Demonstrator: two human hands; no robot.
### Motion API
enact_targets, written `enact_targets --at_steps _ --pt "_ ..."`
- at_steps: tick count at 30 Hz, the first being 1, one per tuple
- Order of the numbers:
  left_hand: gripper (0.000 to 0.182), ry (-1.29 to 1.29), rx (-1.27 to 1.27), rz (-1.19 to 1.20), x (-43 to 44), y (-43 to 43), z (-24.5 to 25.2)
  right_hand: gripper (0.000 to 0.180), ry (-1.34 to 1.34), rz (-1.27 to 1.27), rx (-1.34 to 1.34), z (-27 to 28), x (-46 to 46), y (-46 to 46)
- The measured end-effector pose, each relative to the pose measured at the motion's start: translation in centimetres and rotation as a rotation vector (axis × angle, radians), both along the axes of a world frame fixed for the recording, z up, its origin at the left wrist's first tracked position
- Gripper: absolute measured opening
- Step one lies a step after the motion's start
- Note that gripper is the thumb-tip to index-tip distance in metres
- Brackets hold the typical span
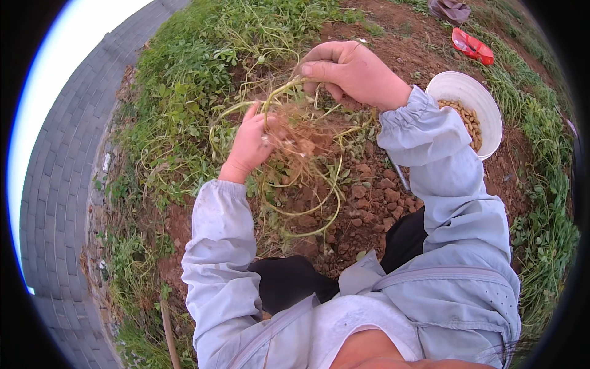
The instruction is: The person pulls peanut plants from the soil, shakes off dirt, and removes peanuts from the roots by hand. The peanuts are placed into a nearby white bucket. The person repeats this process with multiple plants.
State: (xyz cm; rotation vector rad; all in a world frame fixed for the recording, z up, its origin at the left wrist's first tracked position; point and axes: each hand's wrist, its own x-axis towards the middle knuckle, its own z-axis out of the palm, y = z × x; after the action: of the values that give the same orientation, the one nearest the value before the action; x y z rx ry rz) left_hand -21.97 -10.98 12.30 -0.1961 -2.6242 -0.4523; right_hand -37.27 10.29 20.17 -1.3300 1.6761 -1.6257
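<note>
An uprooted peanut plant (299, 133) hangs between my hands, its brown roots in a tangle and its yellow-green stems curling down over the soil. My left hand (251, 142) grips the plant at the left side of the roots. Above and to the right, my right hand (346, 74) pinches a stem between thumb and fingers. Right of my right forearm stands a white plastic bucket (489, 110) holding many peanuts in their shells (464, 121). My right sleeve overlaps the bucket's left side.
Green peanut plants (184, 87) cover the ground at upper left. Clods of reddish soil (375, 198) lie before my knees. A metal rod (400, 173) shows beside my right sleeve, and a wooden handle (169, 330) at lower left. A red plastic bag (472, 46) lies beyond the bucket. Grey paving (60, 184) borders the left.
</note>
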Motion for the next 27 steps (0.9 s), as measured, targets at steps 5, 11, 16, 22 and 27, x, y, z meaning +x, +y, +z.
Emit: enact_targets --at_steps 5,11,16,22,27 --pt "0.024 -0.131 0.768 0.051 -0.4 -0.5 0.8 0.027 -0.075 -0.023 -0.077 -2.6 -3.9 0.7" --pt "0.027 0.194 0.374 0.296 0.7 -2.8 -1.9 0.026 0.148 -0.354 -0.368 -2.9 -2.2 3.0" --pt "0.032 0.150 1.436 0.429 -0.5 1.7 -1.5 0.018 0.269 -0.175 -0.161 -6.8 2.5 2.0" --pt "0.026 -0.050 1.470 0.267 -0.2 1.7 -3.5 0.036 0.553 -0.073 0.049 -9.5 2.1 -2.1" --pt "0.030 -0.096 1.320 0.337 0.2 2.8 -4.0 0.039 0.624 0.051 0.237 -10.3 1.0 -2.6"
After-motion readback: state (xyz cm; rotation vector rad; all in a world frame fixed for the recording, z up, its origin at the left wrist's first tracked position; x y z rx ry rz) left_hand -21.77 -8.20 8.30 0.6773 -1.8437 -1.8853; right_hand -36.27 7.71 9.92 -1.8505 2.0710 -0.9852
